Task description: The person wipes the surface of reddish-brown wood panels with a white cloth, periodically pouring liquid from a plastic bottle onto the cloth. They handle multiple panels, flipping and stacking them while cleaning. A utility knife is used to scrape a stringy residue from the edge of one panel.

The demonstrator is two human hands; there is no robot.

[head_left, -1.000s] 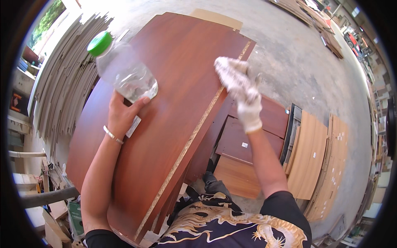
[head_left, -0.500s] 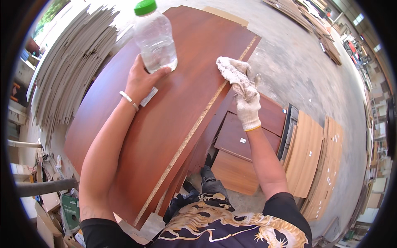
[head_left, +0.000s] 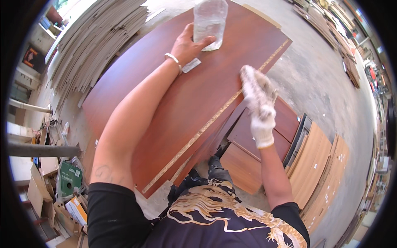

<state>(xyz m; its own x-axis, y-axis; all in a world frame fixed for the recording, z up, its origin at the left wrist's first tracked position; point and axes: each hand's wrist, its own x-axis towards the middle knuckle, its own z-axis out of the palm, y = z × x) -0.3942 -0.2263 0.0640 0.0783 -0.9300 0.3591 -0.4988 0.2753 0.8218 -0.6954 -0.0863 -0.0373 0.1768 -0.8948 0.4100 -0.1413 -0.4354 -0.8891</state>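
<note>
A large reddish-brown wooden board (head_left: 173, 111) lies before me, its raw chipboard edge (head_left: 198, 134) running along the right side. My left hand (head_left: 188, 45), bare with a white bracelet at the wrist, is closed round the lower part of a clear plastic bottle (head_left: 210, 20). The bottle's top is cut off by the picture. Beside that wrist is a small white label (head_left: 191, 65) on the board. My right hand (head_left: 262, 115), in a whitish knitted glove, grips a fuzzy off-white rag (head_left: 252, 84) over the chipboard edge. Motion smears the rag and the gloved fingers.
A tall stack of thin grey-brown boards (head_left: 99, 45) stands at the left. At the right, light wood panels (head_left: 310, 161) lie beside dark red panels (head_left: 252, 136). A grey pipe (head_left: 45, 150) juts in above a green box (head_left: 70, 177) and cardboard scraps.
The view has shifted, so the board sits farther right and higher. The bottle's green cap has left the picture. Both hands keep their holds; the rag has turned more upright.
</note>
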